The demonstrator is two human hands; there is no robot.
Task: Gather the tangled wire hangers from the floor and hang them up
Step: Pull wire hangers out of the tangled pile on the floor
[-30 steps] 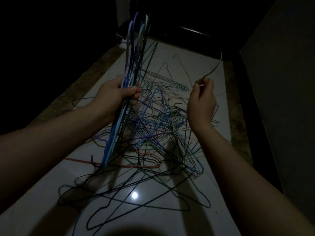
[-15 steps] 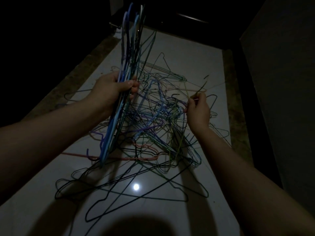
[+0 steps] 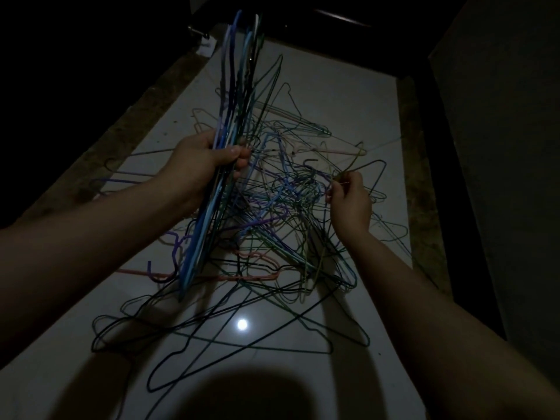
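Dim glossy white floor (image 3: 348, 95), left grip (image 3: 200, 165) curled round an upright bundle of hangers (image 3: 239, 86), right grip (image 3: 348, 201) pinching one wire (image 3: 363, 166) of the tangled pile (image 3: 272, 237) beneath it

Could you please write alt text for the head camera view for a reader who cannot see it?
A person's left hand grips a bundle of wire hangers while the right hand pinches a hanger in a tangled pile on a dim pale floor.
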